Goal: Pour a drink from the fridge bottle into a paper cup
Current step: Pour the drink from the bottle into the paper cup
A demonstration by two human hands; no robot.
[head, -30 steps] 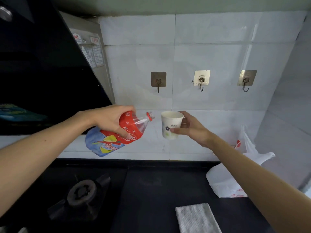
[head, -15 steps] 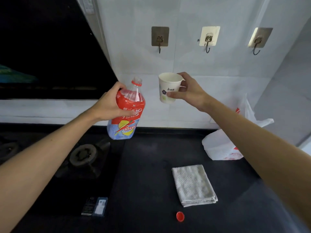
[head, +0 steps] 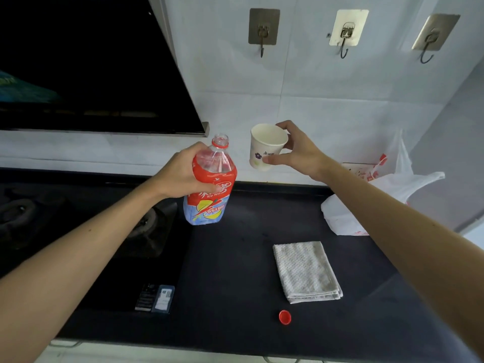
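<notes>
The left hand (head: 180, 176) is wrapped round the shoulder of the bottle (head: 207, 210), fingers curled across the red label. The right hand (head: 301, 153) grips the paper cup (head: 264, 148) by its side, thumb in front and fingers behind near the rim.

A second ago the bottle was tipped almost level, neck aimed at the cup. It has since been swung back upright and brought lower than half a second ago. The cup has been kept at the same height relative to the bottle mouth, a gap left between them.

The bottle's long axis is now near vertical, with the open mouth pointing up and the base down toward the black countertop (head: 235, 258) (contact with it cannot be told). The clear upper part looks empty. The cup is held upright to the right of the bottle mouth, slightly higher, opening up. No liquid level can be made out inside.

A gas burner (head: 149, 224) is seen just left of the bottle base. A folded white cloth (head: 306, 271) lies nearer the camera and to the bottle's right, well apart. A red cap (head: 285, 317) lies beyond the cloth, further from the bottle, open side up. A white plastic bag (head: 348, 216) sits far right of the bottle against the wall. Three wall hooks (head: 263, 32) are fixed above and behind the bottle, and a dark range hood (head: 91, 61) hangs up and to its left. Nothing stands between bottle and cup.
</notes>
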